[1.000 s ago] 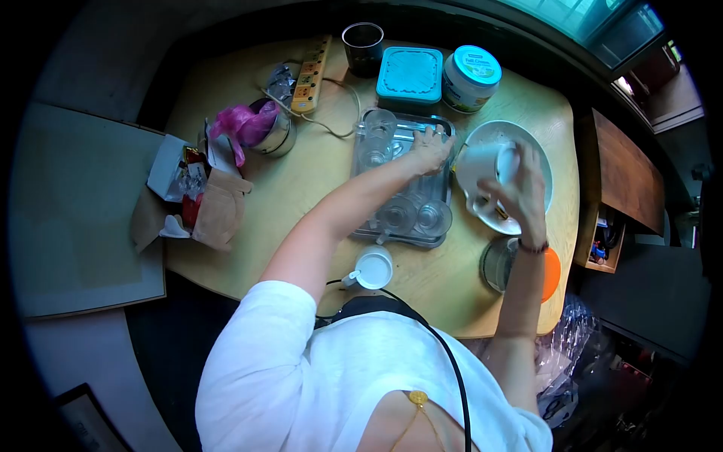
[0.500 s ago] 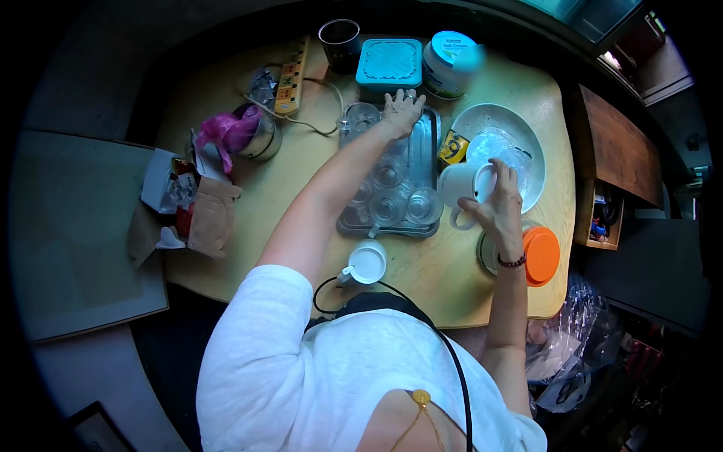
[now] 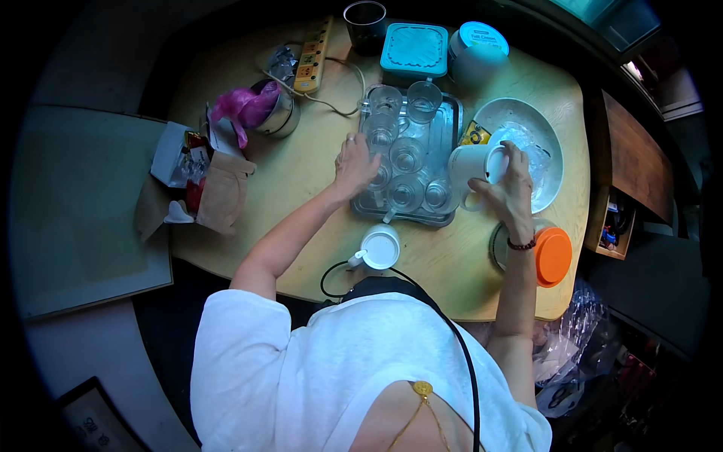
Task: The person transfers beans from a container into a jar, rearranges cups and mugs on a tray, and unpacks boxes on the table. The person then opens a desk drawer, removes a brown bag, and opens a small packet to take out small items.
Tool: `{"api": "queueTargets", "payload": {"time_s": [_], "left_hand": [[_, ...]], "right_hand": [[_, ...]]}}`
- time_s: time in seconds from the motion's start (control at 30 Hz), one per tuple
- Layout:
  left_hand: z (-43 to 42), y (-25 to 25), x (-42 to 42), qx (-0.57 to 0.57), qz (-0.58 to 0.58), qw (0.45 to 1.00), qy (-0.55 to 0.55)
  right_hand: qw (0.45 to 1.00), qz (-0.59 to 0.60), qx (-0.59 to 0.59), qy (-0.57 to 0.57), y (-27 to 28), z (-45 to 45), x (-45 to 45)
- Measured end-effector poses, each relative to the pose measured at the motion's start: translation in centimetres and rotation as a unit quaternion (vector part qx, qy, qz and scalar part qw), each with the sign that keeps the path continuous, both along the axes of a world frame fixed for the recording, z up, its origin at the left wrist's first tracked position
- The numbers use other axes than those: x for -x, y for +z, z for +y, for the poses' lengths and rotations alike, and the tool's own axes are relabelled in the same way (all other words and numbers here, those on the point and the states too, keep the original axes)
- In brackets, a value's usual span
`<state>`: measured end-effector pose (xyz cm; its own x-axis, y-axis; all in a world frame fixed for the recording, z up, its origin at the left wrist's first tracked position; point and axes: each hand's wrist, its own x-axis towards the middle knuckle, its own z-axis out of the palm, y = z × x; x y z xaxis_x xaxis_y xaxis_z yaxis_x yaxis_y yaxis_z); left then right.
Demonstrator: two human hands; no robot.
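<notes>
On a metal tray (image 3: 439, 142) stand several clear glass cups, one of them (image 3: 424, 101) at the back right. My left hand (image 3: 354, 164) is at the tray's left edge beside the glasses, fingers apart, holding nothing that I can see. My right hand (image 3: 508, 181) grips a white mug (image 3: 468, 167), tilted on its side, between the tray and a large pale bowl (image 3: 553, 143). In the bowl lie clear plastic and a yellow packet (image 3: 474, 134). A second white mug (image 3: 380, 246) stands in front of the tray.
Behind the tray are a dark cup (image 3: 365, 29), a turquoise box (image 3: 414, 49) and a white tub (image 3: 482, 38). A power strip (image 3: 313, 56), a pink bag (image 3: 245, 107) and an open carton (image 3: 226, 192) are on the left. An orange-lidded jar (image 3: 553, 257) is front right.
My left hand has moved from the tray's back right to its left edge, and a glass now shows at the back right. My right hand has brought the white mug from over the bowl toward the tray.
</notes>
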<state>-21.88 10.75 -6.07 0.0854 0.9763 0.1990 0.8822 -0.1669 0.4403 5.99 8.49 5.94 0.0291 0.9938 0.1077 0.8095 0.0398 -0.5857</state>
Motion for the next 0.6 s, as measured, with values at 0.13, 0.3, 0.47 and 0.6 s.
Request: {"api": "queueTargets", "payload": {"time_s": [0.13, 0.3, 0.47, 0.6], "left_hand": [[-2.1, -0.9, 0.8, 0.148, -0.093, 0.982, 0.068], [-3.1, -2.2, 0.9, 0.106, -0.127, 0.98, 0.11], [-3.8, -2.3, 1.0, 0.112, -0.164, 0.967, 0.159], [-4.0, -0.6, 1.6, 0.166, -0.173, 0.959, 0.152]], "right_hand": [[0.999, 0.003, -0.014, 0.033, -1.7, 2.7, 1.3], [0.997, -0.03, -0.022, 0.074, -5.0, 6.8, 3.0], [0.993, -0.086, 0.016, 0.076, -5.4, 8.6, 4.8], [0.993, -0.099, 0.019, 0.067, -4.2, 8.8, 5.3]]}}
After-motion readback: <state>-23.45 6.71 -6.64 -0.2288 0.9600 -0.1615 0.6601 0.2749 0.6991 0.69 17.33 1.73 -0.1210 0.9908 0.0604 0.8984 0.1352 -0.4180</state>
